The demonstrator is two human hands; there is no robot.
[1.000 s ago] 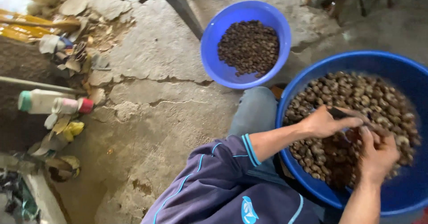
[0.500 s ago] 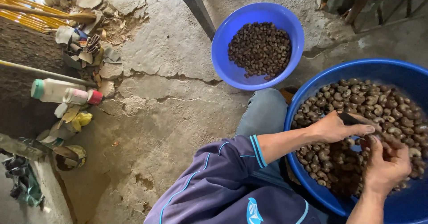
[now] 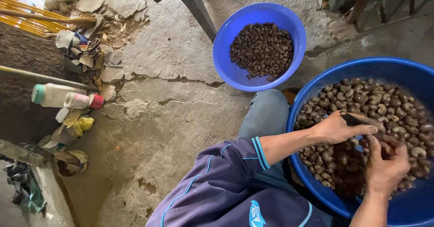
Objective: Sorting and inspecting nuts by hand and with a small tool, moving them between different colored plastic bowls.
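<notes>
Left hand (image 3: 341, 128): fingers closed around a small dark tool (image 3: 351, 119), held over the large blue tub (image 3: 361, 68) of brown nuts (image 3: 361, 98). Right hand (image 3: 385, 163): fingers curled, pinching one nut just beside the tool's tip, above the tub. Small blue bowl (image 3: 226, 59) of darker nuts: on the cracked floor (image 3: 172, 96), beyond the knee.

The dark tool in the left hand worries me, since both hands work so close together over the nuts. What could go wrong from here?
The left hand holds a dark tool whose tip points toward the right hand; a slip might nick its fingers. The big blue tub is heaped with nuts, so some could spill onto the cracked concrete floor.
</notes>
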